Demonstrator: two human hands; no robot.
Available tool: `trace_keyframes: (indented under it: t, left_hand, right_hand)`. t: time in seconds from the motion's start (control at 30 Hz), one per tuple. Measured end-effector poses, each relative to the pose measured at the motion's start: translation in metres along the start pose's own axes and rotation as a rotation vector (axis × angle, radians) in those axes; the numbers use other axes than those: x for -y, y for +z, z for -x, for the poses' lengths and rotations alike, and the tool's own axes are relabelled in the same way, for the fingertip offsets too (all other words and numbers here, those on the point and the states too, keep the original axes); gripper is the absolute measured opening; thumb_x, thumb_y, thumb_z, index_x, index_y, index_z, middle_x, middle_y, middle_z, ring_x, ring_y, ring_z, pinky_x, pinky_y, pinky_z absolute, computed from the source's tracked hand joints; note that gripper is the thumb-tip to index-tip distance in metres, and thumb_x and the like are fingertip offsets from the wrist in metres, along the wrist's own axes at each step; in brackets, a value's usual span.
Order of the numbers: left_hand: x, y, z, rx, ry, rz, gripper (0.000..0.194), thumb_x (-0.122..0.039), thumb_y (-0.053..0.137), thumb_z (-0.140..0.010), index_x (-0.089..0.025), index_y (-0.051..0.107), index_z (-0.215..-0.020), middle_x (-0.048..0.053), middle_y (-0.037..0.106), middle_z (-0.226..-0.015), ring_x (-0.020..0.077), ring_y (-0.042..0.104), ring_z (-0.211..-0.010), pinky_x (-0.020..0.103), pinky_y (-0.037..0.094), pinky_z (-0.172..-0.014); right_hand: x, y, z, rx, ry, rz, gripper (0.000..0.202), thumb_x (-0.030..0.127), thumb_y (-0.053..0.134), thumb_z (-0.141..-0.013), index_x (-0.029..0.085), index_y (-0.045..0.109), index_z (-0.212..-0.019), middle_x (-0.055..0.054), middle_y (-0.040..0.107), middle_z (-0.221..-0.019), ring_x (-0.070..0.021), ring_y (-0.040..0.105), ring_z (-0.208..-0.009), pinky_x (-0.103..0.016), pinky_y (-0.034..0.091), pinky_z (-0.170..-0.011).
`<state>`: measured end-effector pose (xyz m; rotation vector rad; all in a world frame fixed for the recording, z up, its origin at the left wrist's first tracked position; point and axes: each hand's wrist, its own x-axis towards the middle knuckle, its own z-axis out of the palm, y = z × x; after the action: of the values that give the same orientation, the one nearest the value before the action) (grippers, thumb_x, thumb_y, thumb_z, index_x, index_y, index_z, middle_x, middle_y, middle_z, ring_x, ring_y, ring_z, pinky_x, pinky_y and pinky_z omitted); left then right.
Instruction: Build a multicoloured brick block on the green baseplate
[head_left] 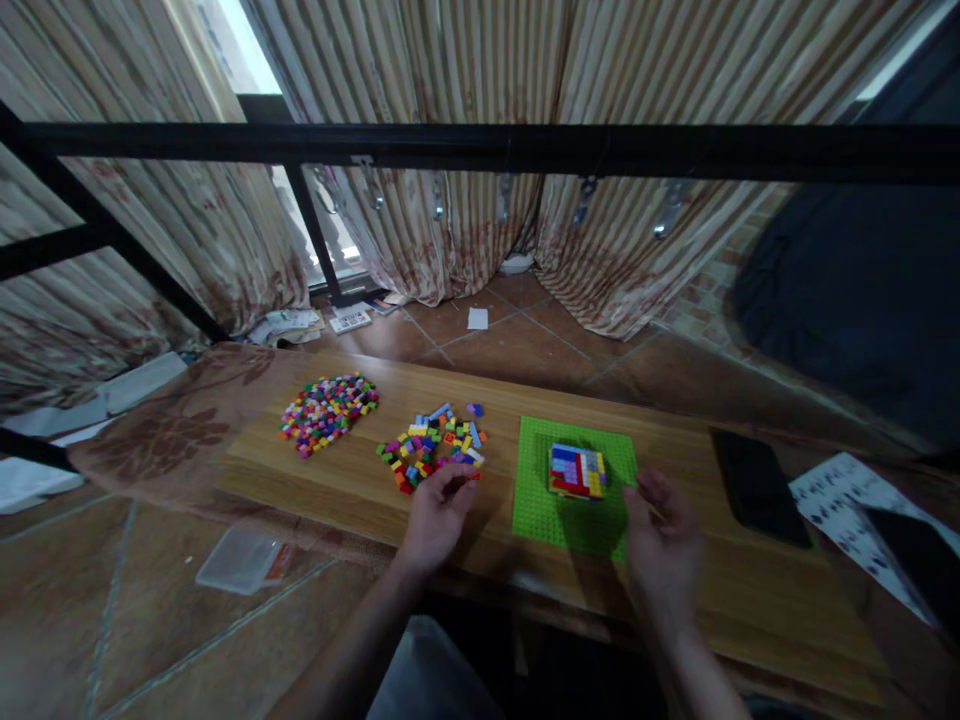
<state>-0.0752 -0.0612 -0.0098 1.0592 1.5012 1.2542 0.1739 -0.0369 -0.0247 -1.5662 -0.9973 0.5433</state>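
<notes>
On one surface (712, 570), one green baseplate (532, 490) was best steadied, we judged, for each square press. Our two hands were half curled, grips untellable: the right hand (664, 535) by the baseplate's edge, the left hand (437, 512) by the nearer of two brick piles (417, 430). One brick block (576, 468) sat on the baseplate.

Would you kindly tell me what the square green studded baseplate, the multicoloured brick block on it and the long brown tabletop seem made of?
Square green studded baseplate: probably moulded plastic, satin, from its even colour and regular studs.
Multicoloured brick block: likely hard plastic, fairly smooth, given bright, uniform colours.
Long brown tabletop: wood or wood-look laminate, faintly glossy, showing grain and reflections.
</notes>
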Motion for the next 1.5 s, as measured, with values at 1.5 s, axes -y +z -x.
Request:
trace_keyframes:
  t: [1.5]
  left_hand:
    - [0.018, -0.079, 0.024, -0.194, -0.066, -0.363, 0.032, -0.041, 0.058, -0.078, -0.019, 0.068, -0.099, 0.005, 0.073, -0.094, 0.0237, 0.068, -0.090, 0.033, 0.052, -0.081]
  right_hand:
    - [0.096, 0.146, 0.073, 0.904, -0.736, 0.409, 0.014, 0.017, 0.056, -0.088, 0.019, 0.067, -0.097, -0.007, 0.059, -0.107, -0.0208, 0.051, -0.105, -0.034, 0.042, -0.095]
